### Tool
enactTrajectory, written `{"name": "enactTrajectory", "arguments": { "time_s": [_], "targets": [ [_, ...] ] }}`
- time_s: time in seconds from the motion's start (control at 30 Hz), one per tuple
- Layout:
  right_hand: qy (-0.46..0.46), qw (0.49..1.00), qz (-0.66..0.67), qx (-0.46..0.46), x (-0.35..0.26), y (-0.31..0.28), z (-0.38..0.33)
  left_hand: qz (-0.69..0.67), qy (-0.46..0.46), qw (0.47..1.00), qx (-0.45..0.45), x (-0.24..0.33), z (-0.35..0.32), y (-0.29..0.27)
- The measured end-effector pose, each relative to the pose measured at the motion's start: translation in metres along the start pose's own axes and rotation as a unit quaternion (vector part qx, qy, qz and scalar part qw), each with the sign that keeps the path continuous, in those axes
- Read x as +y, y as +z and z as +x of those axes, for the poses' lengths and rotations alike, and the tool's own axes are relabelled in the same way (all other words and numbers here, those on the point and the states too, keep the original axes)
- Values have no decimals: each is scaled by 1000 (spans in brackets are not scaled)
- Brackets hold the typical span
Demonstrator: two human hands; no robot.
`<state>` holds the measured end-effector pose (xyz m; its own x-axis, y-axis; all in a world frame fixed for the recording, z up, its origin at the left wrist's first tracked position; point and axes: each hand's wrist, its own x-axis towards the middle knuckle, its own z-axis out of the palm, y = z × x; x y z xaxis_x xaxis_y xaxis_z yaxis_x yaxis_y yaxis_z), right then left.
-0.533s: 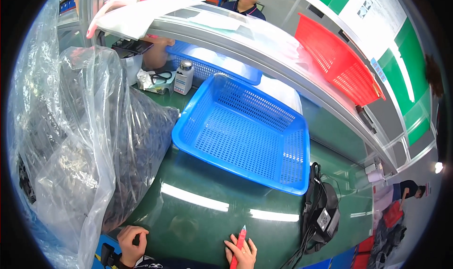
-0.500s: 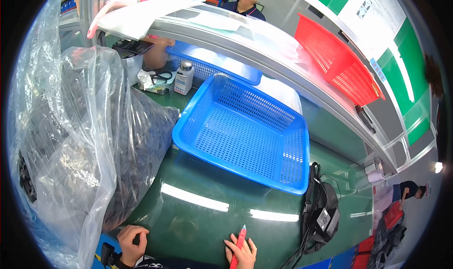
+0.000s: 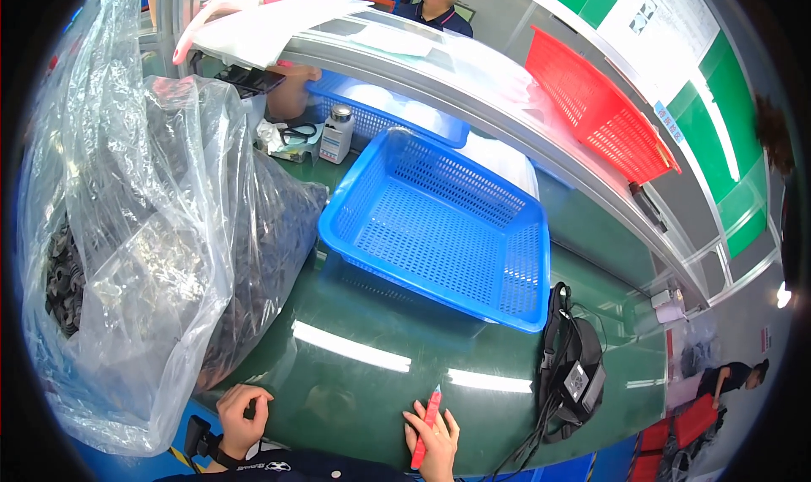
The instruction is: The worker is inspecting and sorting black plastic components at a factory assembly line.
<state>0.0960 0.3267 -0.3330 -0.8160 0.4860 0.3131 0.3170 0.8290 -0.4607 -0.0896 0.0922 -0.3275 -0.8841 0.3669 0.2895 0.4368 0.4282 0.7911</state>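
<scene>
My right hand [image 3: 437, 444] holds a slim red tool [image 3: 427, 427] with a pale pointed tip, its tip aimed away from me over the green tabletop [image 3: 338, 397]. What kind of tool it is, I cannot make out. My left hand [image 3: 242, 414] rests at the near edge of the table, fingers curled in and nothing visible in them. Just beyond it stands a large clear plastic bag [image 3: 169, 288] full of small dark pieces [image 3: 64, 283], which show at its left side. Farther off, past both hands, sits an empty blue perforated basket [image 3: 439, 237].
Right of the basket lies a black strap with a boxed device and cables [image 3: 579, 385]. A white bottle [image 3: 336, 136] and black-handled scissors [image 3: 300, 133] stand behind. A red basket [image 3: 600, 110] rests on the rail shelf. One person faces me across it; another works at far right.
The whole view has shifted slightly, and more of the dark pieces in the bag shows. Both hands keep nearly the same pose, the red tool still in my right.
</scene>
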Motion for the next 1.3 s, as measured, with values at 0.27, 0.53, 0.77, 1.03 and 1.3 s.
{"name": "enactTrajectory", "arguments": {
  "time_s": [0.27,0.53,0.77,1.03,1.3],
  "targets": [
    [17,999,37,-12,-1,-6,4,-23,4,1000,15,-6,-4,0],
    [10,999,30,-18,-2,-5,3,-6,36,999,17,-8,-6,0],
    [2,999,27,-27,-1,-7,1,12,39,999,7,-8,-7,0],
    [-1,999,36,-27,-1,-7,-2,-23,5,1000,-10,-3,-7,-6],
    [49,986,152,45,-1,-49,5,-71,136,985,78,54,-14,-78]
  ]
}}
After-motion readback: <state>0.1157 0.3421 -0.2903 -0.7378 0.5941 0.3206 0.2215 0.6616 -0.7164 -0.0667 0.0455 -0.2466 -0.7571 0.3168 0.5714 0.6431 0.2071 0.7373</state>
